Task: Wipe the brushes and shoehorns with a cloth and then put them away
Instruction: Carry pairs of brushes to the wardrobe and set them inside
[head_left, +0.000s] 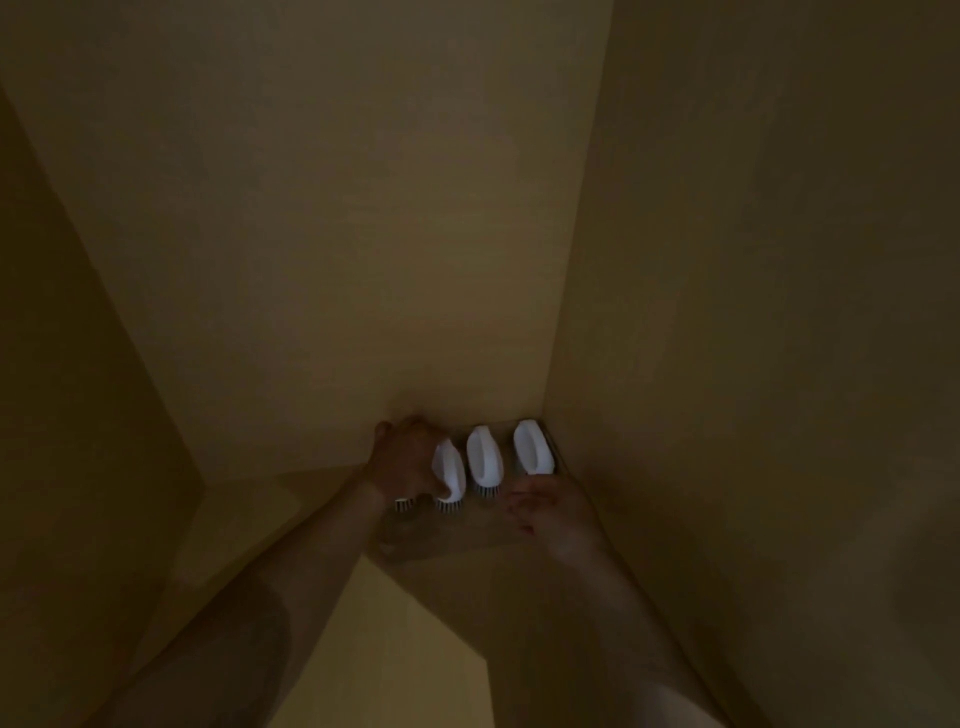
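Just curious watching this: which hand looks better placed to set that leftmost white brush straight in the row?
Probably the left hand: it already holds the leftmost brush. The right hand rests apart, below the rightmost brush.

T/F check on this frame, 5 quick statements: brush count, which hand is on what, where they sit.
1. Three white brushes stand in a row. True: left brush, middle brush, right brush; a sliver of something white by the left wrist is too hidden to identify.
2. The left hand is at the left brush. True; it seems to grip it, though dim light hides the fingers.
3. The right hand holds the right brush up in the air. False: it sits just in front of that brush, whether touching is unclear.
4. The brushes lie on an open table. False: they stand on a shelf in a yellowish corner.
5. A cloth is draped over the middle brush. False: no cloth visible.
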